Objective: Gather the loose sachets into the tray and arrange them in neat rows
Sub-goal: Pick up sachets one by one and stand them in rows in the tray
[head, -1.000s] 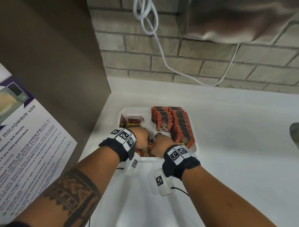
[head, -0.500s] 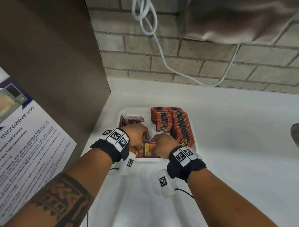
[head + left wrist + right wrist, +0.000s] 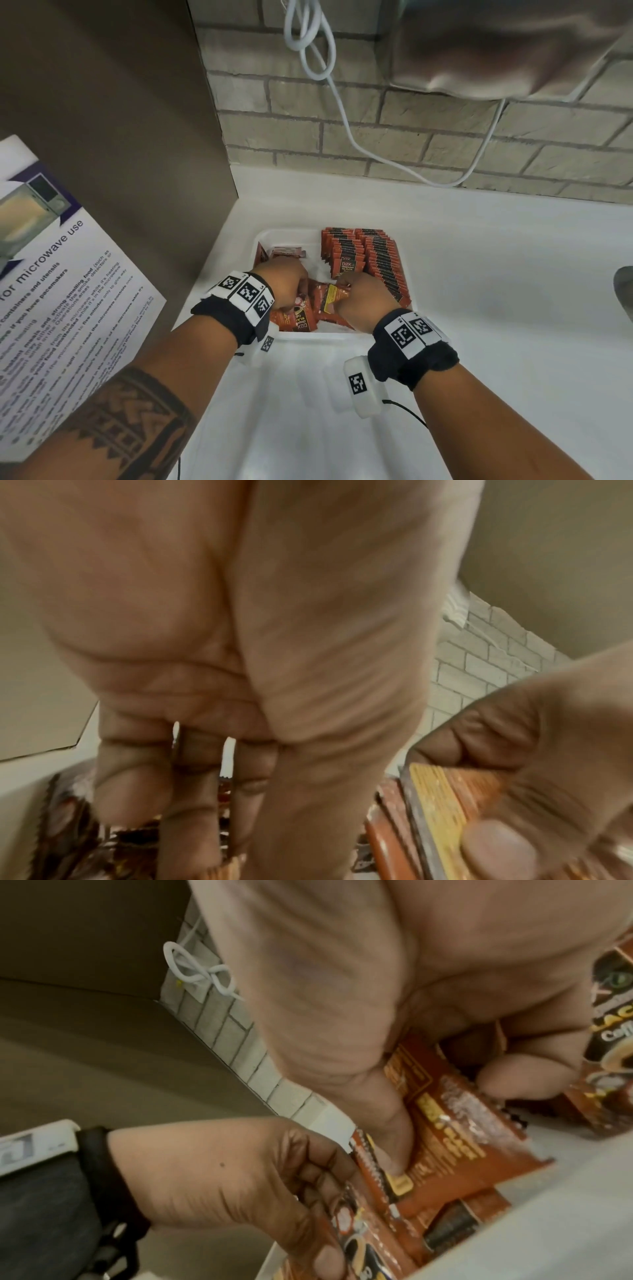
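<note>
Both hands are down in the tray (image 3: 294, 236), each curled on sachets. With my right hand (image 3: 361, 301) I pinch a sachet (image 3: 331, 298) between thumb and fingers, its yellow-labelled back turned up; the right wrist view shows my thumb pressed flat on that back (image 3: 441, 1123). My left hand (image 3: 286, 284) has its fingers bent round a few more packets (image 3: 356, 1229) at the tray's near left. I hold them on edge like this, I think, so I can square them into a stack before standing them up.

Two rows (image 3: 368, 263) already stand upright along the tray's right side, packed face to back, touching each other. That is the pattern I am matching. The jumble (image 3: 301, 320) under my hands lies flat and overlapping at the near edge, and a couple of sachets (image 3: 286, 253) lie loose in the far left corner. Roughly half the job looks done.

The tray sits on a white counter (image 3: 496, 308), tucked into the corner near a brown side panel (image 3: 113, 120) and a brick wall (image 3: 394, 147). A white cable (image 3: 342, 102) hangs down the wall from a metal unit (image 3: 496, 48) above. On the panel to my left is a microwave notice (image 3: 51, 291).
</note>
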### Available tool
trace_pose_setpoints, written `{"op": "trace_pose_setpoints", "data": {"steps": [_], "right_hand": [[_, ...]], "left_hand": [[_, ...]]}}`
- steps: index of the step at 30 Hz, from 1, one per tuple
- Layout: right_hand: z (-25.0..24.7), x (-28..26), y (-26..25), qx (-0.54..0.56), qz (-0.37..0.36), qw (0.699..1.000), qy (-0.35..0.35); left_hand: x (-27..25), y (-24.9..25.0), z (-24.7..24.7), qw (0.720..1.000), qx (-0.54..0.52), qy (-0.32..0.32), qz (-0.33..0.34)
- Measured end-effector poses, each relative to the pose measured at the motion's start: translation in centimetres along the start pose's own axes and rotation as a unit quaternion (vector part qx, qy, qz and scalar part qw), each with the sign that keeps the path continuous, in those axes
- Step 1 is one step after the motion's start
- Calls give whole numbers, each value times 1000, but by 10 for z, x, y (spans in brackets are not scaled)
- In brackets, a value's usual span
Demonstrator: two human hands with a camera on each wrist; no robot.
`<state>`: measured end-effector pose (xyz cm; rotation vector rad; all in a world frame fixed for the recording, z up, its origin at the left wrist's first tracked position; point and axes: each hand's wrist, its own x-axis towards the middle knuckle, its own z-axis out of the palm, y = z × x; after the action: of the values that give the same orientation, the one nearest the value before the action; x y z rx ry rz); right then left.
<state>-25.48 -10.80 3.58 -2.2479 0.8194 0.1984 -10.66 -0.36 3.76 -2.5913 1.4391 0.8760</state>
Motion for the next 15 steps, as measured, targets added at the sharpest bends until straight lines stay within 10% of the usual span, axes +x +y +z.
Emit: {"op": "trace_pose_setpoints", "data": {"steps": [15], "right_hand": [[-21,-22,18,162,-22,985,51]], "left_hand": [[-12,5,-12,998,-23,52,15]]}}
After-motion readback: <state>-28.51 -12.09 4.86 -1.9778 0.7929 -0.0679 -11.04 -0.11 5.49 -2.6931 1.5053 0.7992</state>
